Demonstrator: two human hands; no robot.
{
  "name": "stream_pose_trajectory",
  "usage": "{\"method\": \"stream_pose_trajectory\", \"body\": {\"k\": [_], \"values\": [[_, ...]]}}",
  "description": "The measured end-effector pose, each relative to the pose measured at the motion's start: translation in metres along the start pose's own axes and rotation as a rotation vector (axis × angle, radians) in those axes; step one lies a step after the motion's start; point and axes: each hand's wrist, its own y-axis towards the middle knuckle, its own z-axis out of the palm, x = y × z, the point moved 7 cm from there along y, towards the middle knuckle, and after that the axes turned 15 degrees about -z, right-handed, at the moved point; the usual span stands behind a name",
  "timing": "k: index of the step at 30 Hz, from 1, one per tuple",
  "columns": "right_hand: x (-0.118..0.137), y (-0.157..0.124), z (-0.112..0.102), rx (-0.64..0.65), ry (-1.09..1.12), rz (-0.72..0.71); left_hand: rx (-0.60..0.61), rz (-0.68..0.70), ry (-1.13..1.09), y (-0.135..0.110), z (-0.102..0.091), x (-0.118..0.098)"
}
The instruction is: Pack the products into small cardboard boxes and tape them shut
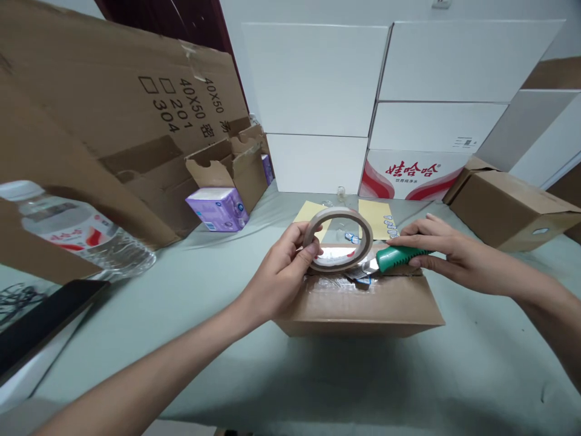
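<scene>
My left hand (pixel 284 266) pinches a roll of tape (pixel 367 236) by its left side and holds it up on edge. Fingers of my right hand (pixel 440 249) are closed around the green handle of a knife (pixel 396 258). Its metal blade points left, towards the lower right of the roll; whether they touch I cannot tell. Below both hands sits a brown cardboard box (pixel 363 306) with shiny clear tape along its top. A small dark gap with something bluish shows there near the blade tip. The roll hides part of the box's far side.
Two yellow sheets (pixel 371 219) with small stickers lie behind the box. A water bottle (pixel 86 233) and a purple tissue pack (pixel 218 209) are on the left, by large cardboard (pixel 113 91). White boxes (pixel 318 85) stand at the back, a brown box (pixel 508 206) at right.
</scene>
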Motion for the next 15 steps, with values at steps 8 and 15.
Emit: {"method": "stream_pose_trajectory", "body": {"k": [8, 15], "values": [[-0.007, 0.004, -0.002, -0.083, -0.045, 0.034, -0.021, 0.014, -0.032, -0.003, 0.000, 0.004], [-0.062, -0.031, -0.008, -0.215, -0.102, 0.300, -0.246, -0.100, -0.211, 0.015, -0.065, 0.012]]}}
